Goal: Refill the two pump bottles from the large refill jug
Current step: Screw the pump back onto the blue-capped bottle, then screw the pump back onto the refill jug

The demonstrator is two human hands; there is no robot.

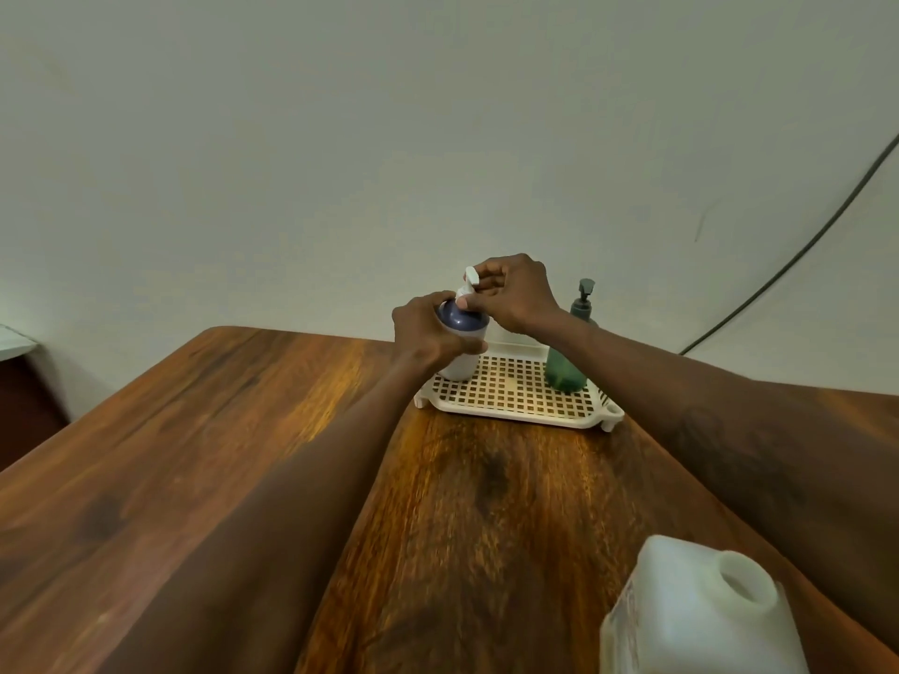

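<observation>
Refill jug (700, 610), the largest item after the wooden table (243, 454) it stood on, occupied the lower right of the frame. Its neck was uncapped and its mouth faced up. No hand touched it, and it lay beside the right forearm, well apart from both hands.

The perforated cream tray (515, 414) sat at the centre of the frame, near the table's far edge. The green pump bottle (564, 369) stood upright at the tray's right end with its pump fitted, untouched.

The white pump bottle (462, 364), with its dark blue shoulder, was at the tray's left end. Whether its base rested on the tray or was held just clear could not be determined. The left hand (423, 333) was wrapped round the bottle's body and shoulder from the left, fingers curled tight against it. The right hand (515, 294) came in from the right, its fingertips pinching the white pump head (470, 277) and the neck beneath it.

Governing relation: the bottle's long axis ran near upright, with the pump directly above the body on that axis. The right hand therefore sat above the left. The step in hand was judged to be pump removal. The next move would require rotation about that axis, then a straight upward lift.
</observation>
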